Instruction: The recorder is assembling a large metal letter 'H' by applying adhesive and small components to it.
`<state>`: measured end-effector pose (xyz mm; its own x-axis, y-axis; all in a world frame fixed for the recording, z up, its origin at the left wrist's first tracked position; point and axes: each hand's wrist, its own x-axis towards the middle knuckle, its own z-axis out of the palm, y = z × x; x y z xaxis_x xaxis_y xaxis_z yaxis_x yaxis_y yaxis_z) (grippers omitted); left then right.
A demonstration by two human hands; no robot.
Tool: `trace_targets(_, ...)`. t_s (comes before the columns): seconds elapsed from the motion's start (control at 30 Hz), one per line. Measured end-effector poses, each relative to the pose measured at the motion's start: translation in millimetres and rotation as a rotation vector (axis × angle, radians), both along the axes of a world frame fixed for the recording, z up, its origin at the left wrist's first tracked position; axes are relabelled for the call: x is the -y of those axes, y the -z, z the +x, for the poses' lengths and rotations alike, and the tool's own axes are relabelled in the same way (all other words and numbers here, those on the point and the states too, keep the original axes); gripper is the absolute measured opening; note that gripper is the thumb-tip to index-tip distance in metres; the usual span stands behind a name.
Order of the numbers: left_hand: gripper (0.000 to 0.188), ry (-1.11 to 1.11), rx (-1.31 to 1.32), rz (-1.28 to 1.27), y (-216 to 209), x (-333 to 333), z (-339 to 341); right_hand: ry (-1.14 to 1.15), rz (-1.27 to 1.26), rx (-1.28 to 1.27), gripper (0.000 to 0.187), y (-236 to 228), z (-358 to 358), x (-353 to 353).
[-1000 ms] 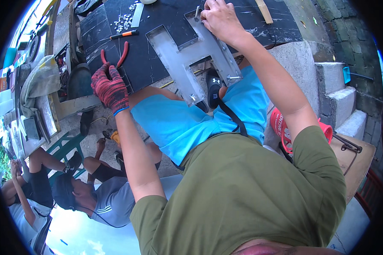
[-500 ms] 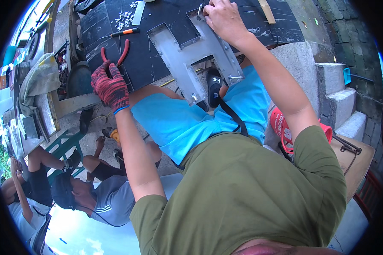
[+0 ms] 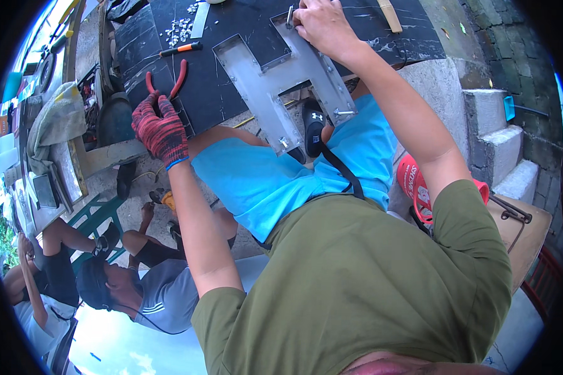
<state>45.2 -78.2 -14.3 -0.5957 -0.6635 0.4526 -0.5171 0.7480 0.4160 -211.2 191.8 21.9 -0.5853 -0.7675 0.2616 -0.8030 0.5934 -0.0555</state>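
Observation:
A grey metal letter H [image 3: 281,81] lies tilted across the dark tabletop and sticks out over its near edge. My bare right hand [image 3: 325,25] is at its upper right end, fingers closed at a thin upright metal stud [image 3: 289,17]. More small studs stand at the ends of the letter's near legs. My left hand [image 3: 161,131], in a red and black knit glove, is closed at the table's left near edge over a pair of pliers [image 3: 180,78]. Only the red handles show, pointing away from me; the glove hides the jaws.
On the dark table [image 3: 219,94] lie an orange-and-black handled tool [image 3: 181,49], small metal bits [image 3: 180,28], a pale strip [image 3: 200,20] and a wooden strip [image 3: 390,15]. A red bucket [image 3: 413,181] stands at my right. Two people sit at lower left.
The view has shifted slightly. Both hands, the letter and the pliers otherwise keep nearly the same places.

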Motion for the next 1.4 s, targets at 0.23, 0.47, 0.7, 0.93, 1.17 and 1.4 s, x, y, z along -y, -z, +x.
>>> trace_targets(0.23,0.023,-0.023,0.030,0.013,-2.0,-2.4,-2.3,0.026,-0.080,-0.013,0.013,8.6,-5.1,0.1)
trace_targets(0.47,0.022,-0.014,0.009,-0.015,-0.9,-2.5,-2.3,0.035,-0.147,0.041,0.013,11.4,-6.2,1.8)
trace_targets(0.7,0.022,-0.016,0.013,-0.022,-1.6,-2.5,-2.5,0.044,-0.169,0.101,0.014,9.0,-7.0,0.6)
trace_targets(0.93,0.023,-0.022,0.026,-0.008,-0.5,-2.2,-3.5,0.062,-0.144,0.115,0.014,1.2,-4.6,-0.9)
trace_targets(1.17,0.024,-0.015,0.025,-0.017,-2.6,-3.0,-2.4,0.125,-0.386,0.130,0.016,-36.6,-31.3,-41.2)
trace_targets(1.4,0.026,0.032,-0.017,0.003,-6.2,-1.5,-2.6,0.653,-0.367,0.062,0.045,-18.3,-102.8,-135.2)
